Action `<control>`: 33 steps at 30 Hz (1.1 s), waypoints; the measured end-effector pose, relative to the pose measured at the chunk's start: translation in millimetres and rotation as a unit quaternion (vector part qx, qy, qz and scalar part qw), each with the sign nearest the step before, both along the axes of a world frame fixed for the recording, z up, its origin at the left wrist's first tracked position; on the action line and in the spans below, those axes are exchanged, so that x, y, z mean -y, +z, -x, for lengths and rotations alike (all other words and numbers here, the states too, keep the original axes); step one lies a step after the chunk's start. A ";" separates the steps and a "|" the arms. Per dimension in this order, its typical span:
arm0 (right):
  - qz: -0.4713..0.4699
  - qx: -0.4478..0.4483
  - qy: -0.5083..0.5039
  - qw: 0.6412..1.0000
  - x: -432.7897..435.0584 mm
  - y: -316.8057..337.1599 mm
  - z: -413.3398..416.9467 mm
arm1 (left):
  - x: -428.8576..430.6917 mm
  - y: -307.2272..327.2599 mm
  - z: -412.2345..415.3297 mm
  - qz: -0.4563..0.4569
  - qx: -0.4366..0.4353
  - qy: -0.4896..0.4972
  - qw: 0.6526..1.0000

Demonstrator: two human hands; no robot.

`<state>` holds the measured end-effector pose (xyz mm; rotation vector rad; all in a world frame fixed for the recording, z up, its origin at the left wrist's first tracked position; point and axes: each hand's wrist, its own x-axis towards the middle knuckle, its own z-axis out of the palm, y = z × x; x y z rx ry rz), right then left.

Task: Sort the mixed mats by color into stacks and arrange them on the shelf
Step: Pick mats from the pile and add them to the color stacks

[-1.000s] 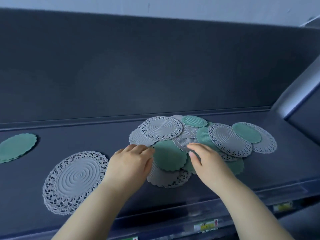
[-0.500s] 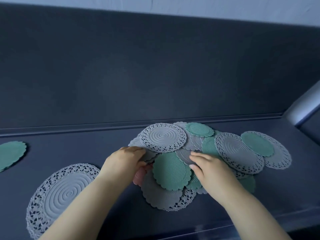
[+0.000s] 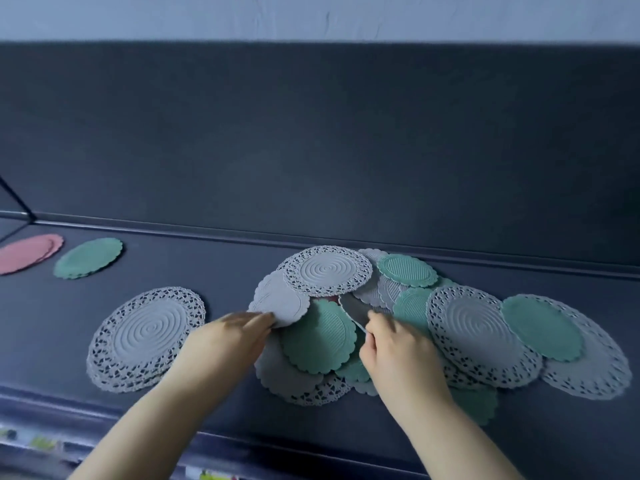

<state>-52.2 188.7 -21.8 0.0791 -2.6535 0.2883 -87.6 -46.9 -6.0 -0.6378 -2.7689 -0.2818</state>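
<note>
Sorted stacks: at the far left of the shelf (image 3: 225,265) we see a pink stack (image 3: 29,252), with a green stack (image 3: 89,258) just beside it on the right; nearer, a grey lace stack (image 3: 145,337) lies apart from both. We judge that each colour has been given its own spot, clear of the heap.
Mixed pile: the unsorted mats (image 3: 467,327), grey and green, overlap at centre and right of the shelf; a sliver of red shows beneath them near the middle.
Left hand: our left hand (image 3: 228,337) lies palm-down at the pile's left edge, its fingers closed loosely on the rim of a plain grey scalloped mat (image 3: 280,301), which is raised slightly over a green scalloped mat (image 3: 318,337).
Right hand: our right hand (image 3: 398,348) pinches, between thumb and fingertips, the near edge of a small grey mat (image 3: 355,308) tilted up from the pile.
Grip purpose: we judge that both grips peel thin grey mats off the overlapping layers, lifting by the edge because they lie flat.
Progress: most of the pile remains unsorted.
</note>
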 end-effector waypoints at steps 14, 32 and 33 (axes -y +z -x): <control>0.417 -0.073 0.105 0.900 -2.7 18.9 -18.5 | -53.9 19.1 -80.1 -0.145 -0.054 0.089 0.984; 0.717 0.065 -0.002 0.694 124.6 44.6 -14.7 | 93.2 10.1 -59.5 -0.156 -0.129 0.008 0.979; 0.733 0.068 0.001 0.676 141.9 45.7 -13.9 | 113.2 9.3 -57.4 -0.162 -0.128 0.013 0.978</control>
